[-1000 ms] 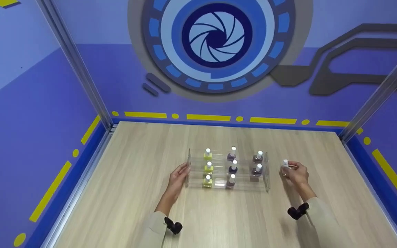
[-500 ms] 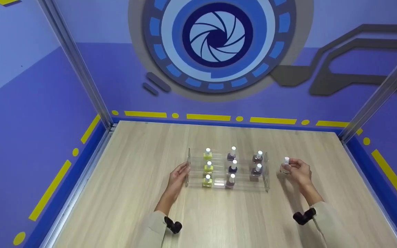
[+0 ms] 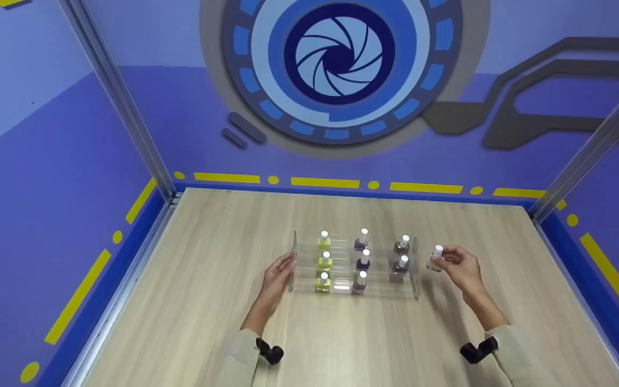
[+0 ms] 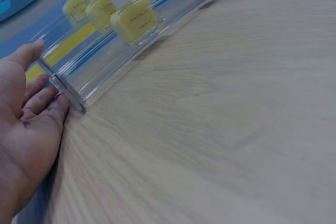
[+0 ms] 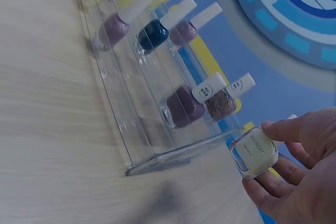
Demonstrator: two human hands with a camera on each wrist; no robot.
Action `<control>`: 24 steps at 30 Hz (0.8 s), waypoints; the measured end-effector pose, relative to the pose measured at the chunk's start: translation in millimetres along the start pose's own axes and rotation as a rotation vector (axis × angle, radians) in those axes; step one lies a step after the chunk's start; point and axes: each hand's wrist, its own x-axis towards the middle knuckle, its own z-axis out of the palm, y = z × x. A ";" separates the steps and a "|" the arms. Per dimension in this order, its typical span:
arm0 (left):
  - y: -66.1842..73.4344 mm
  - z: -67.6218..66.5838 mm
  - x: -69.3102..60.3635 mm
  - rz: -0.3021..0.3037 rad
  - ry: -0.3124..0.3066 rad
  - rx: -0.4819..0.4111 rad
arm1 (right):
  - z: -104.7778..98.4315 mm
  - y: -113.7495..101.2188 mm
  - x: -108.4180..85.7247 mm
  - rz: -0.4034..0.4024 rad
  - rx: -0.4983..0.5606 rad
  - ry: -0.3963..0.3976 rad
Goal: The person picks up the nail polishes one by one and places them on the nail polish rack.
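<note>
A clear stepped acrylic display rack [image 3: 342,287] stands on the table. It carries yellow nail polish bottles [image 4: 134,22] in the left column, purple and dark blue ones in the middle, and a dark purple bottle [image 5: 184,107] and a glittery brown bottle [image 5: 220,104] on the right. My left hand [image 3: 276,274] holds the rack's left end panel [image 4: 67,92], thumb at its edge and fingers against its outer side. My right hand [image 3: 462,270] pinches a pale cream nail polish bottle [image 5: 255,151] with a white cap, right of the rack and apart from it.
The front right place on the rack's lowest step [image 5: 118,114] bears no bottle. Light wood tabletop [image 3: 342,344] surrounds the rack. A blue patterned wall [image 3: 336,166] closes the back, with metal posts [image 3: 121,102] at the corners.
My right hand has lifted the pale bottle from the table and brought it left, closer to the rack's right end. The left hand and the rack have stayed put.
</note>
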 end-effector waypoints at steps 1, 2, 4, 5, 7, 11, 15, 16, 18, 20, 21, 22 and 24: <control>0.0 0.0 -0.1 0.002 -0.003 -0.002 | 0.7 -1.4 -1.0 -0.003 -0.001 -0.006; -0.3 0.0 0.0 0.002 -0.005 -0.003 | 1.3 -2.6 -1.7 -0.005 -0.005 -0.009; -0.6 0.1 -0.1 0.001 -0.009 -0.010 | 2.6 -5.2 -3.2 -0.010 -0.006 -0.018; -0.8 0.2 -0.3 -0.003 -0.008 -0.011 | 3.3 -6.4 -4.1 -0.015 -0.006 -0.025; -1.1 0.4 -0.4 -0.010 -0.002 -0.013 | 5.0 -8.5 -5.9 -0.029 -0.003 -0.042; -1.8 0.5 -0.3 -0.020 0.010 -0.010 | 8.4 -12.4 -9.5 -0.054 0.010 -0.075; -1.2 0.3 0.4 -0.009 0.005 -0.010 | 11.8 -16.7 -13.9 -0.068 0.000 -0.084; -1.0 0.1 0.7 -0.006 0.003 -0.008 | 12.7 -17.5 -15.1 -0.072 -0.005 -0.086; -0.4 -0.3 1.0 -0.006 0.002 -0.006 | 14.4 -18.5 -17.3 -0.079 -0.017 -0.095; 0.1 -0.7 1.3 -0.019 0.006 -0.004 | 15.8 -18.5 -19.2 -0.080 -0.023 -0.106; 0.3 -0.6 1.5 -0.028 0.007 -0.004 | 16.3 -18.2 -20.0 -0.079 -0.025 -0.114; 0.5 -0.5 1.6 -0.031 0.007 0.001 | 16.6 -17.8 -20.6 -0.075 -0.026 -0.121; 0.9 -0.2 1.7 -0.037 0.006 0.001 | 17.3 -16.6 -21.2 -0.069 -0.022 -0.134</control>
